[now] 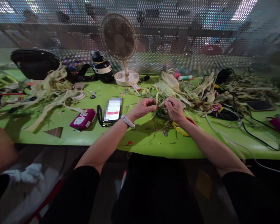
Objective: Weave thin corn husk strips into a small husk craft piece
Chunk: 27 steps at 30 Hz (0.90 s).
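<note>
A pale strip (161, 104) is held up between the two hands, right of the middle of the green table (151, 148), nearer its near edge than its far corners. The strip's long axis appears to be carried from hand to hand, roughly along the near edge; its ends are hidden by the fingers, so which way its tip points cannot be told. By the left hand (144, 108) it seems to be pinched between thumb and fingertips, the other fingers curled. By the right hand (174, 109) it is gripped more tightly, with the fingers folded in.

Thin green stems (162, 112) are bunched just below and behind the fingertips. The strip, being narrow and dry-looking, could be split by too hard a pull, or lost from the left pinch if the tension were made uneven; loose stems could also be caught up in it.

A yellow band (180, 130) is seen under the right wrist, near the near edge. Behind the hands, toward the far edge, a heap of husks (169, 82) is spread. To the left, a phone (113, 109) and a purple box (83, 119) are set apart from the work. By the far edge a fan (119, 40) is stood beside a black bottle (102, 68). Toward the right edge, a white cable (218, 131) is trailed over the near edge.
</note>
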{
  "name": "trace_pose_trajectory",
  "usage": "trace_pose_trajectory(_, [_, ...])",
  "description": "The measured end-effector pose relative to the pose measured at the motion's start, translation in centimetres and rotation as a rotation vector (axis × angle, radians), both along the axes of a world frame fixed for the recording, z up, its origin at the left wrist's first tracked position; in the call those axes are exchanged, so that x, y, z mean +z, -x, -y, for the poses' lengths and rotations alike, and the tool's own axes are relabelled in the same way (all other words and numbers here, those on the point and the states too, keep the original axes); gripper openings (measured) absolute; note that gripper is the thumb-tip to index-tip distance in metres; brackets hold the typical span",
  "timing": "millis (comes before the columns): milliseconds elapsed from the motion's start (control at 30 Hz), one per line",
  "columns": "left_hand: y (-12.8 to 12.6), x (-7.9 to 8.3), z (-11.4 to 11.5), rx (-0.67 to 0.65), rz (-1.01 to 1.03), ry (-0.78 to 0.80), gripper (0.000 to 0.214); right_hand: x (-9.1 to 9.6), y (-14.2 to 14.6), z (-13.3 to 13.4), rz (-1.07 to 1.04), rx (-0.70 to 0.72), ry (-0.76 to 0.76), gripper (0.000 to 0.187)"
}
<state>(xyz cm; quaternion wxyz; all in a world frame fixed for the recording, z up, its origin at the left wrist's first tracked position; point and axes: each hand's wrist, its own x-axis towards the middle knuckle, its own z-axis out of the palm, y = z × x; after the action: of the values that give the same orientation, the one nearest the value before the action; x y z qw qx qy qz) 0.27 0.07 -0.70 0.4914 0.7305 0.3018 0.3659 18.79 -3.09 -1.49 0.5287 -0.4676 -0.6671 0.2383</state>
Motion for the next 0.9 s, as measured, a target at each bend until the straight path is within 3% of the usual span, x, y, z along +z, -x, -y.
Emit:
trace_pose_trajectory(200, [0.1, 0.4, 0.2, -0.017, 0.003, 0.002, 0.011, 0.1, -0.4, -0.6, -0.086, 0.004, 0.055, 0.04])
trace_pose_trajectory(433, [0.2, -0.4, -0.5, -0.067, 0.239, 0.07, 0.032, 0.2, -1.4, -1.6, -0.288, -0.002, 0.066, 0.048])
trace_pose_trajectory(533, [0.2, -0.8, -0.8, -0.07, 0.282, 0.032, 0.031, 0.3, -1.2, -1.3, -0.352, 0.114, 0.128, 0.042])
trace_pose_trajectory(667, [0.1, -0.8, -0.6, -0.121, 0.304, -0.001, 0.036, 0.6, -0.8, -0.8, -0.509, 0.329, 0.338, 0.037])
trace_pose_trajectory(767, [0.0, -0.6, -0.4, -0.113, 0.29, -0.034, 0.036, 0.9, -0.5, -0.5, -0.561, 0.328, 0.43, 0.042])
trace_pose_trajectory(900, [0.1, -0.4, -0.3, -0.099, 0.216, -0.104, 0.031, 1.1, -0.4, -0.2, -0.454, 0.308, 0.44, 0.044])
